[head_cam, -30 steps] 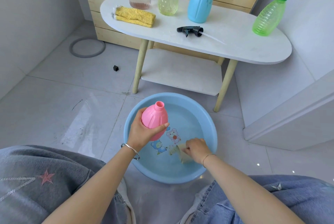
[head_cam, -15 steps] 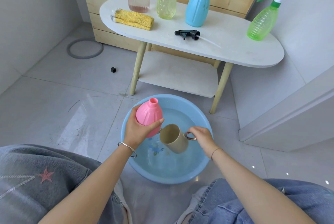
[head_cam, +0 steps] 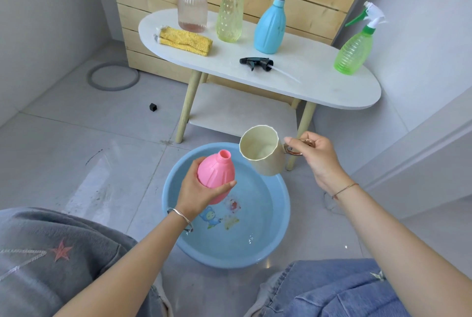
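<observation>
The right hand [head_cam: 316,158] is pinching the cup [head_cam: 263,150] by its handle, up and right of the bottle [head_cam: 215,178] mouth; the left hand [head_cam: 196,194] is gripping the bottle upright.

white table [head_cam: 332,86] is carrying, left to right, yellow cloth [head_cam: 185,40], clear pink bottle [head_cam: 192,11], yellow-green bottle [head_cam: 229,16], blue bottle [head_cam: 270,28], green bottle [head_cam: 353,53] | black spray head [head_cam: 256,62] is lying toward its near edge | floor [head_cam: 76,150] is bearing blue basin [head_cam: 270,227] near, grey ring [head_cam: 112,88] and black cube [head_cam: 152,107] far left
</observation>
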`<state>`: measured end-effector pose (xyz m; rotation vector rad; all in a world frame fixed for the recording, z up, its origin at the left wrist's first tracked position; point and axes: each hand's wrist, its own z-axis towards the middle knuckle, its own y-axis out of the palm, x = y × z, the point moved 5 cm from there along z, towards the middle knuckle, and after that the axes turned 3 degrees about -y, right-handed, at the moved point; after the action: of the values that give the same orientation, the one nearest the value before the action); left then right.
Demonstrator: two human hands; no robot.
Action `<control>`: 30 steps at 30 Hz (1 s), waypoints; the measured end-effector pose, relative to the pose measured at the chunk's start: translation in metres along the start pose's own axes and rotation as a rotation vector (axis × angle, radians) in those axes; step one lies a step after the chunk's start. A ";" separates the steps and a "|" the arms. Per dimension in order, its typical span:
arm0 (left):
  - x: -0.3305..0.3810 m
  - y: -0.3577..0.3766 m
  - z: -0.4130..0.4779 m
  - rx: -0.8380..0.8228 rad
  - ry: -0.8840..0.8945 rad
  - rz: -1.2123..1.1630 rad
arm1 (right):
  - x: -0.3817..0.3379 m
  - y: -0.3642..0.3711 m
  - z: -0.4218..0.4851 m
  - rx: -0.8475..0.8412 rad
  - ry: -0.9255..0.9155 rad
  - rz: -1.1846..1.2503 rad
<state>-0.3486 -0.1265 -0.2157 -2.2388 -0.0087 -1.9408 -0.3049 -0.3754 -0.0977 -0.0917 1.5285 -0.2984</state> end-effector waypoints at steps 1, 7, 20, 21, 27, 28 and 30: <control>0.000 0.002 0.000 -0.014 0.004 0.011 | -0.007 -0.002 -0.001 0.011 -0.033 -0.013; 0.001 0.012 -0.004 -0.066 0.052 0.082 | -0.035 -0.004 -0.013 0.052 -0.206 -0.137; -0.006 0.016 -0.005 -0.092 0.049 0.104 | -0.068 0.023 -0.030 -0.006 -0.604 -0.518; -0.006 0.016 -0.005 -0.093 0.047 0.103 | -0.070 0.024 -0.031 -0.013 -0.638 -0.534; -0.008 0.017 -0.004 -0.098 0.048 0.109 | -0.076 0.030 -0.036 -0.012 -0.722 -0.588; -0.009 0.017 -0.005 -0.097 0.046 0.111 | -0.077 0.031 -0.036 -0.010 -0.726 -0.596; -0.009 0.016 -0.005 -0.095 0.044 0.114 | -0.079 0.032 -0.037 -0.007 -0.742 -0.615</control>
<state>-0.3529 -0.1424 -0.2261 -2.2014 0.2160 -1.9679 -0.3383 -0.3208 -0.0310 -0.6150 0.7312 -0.6615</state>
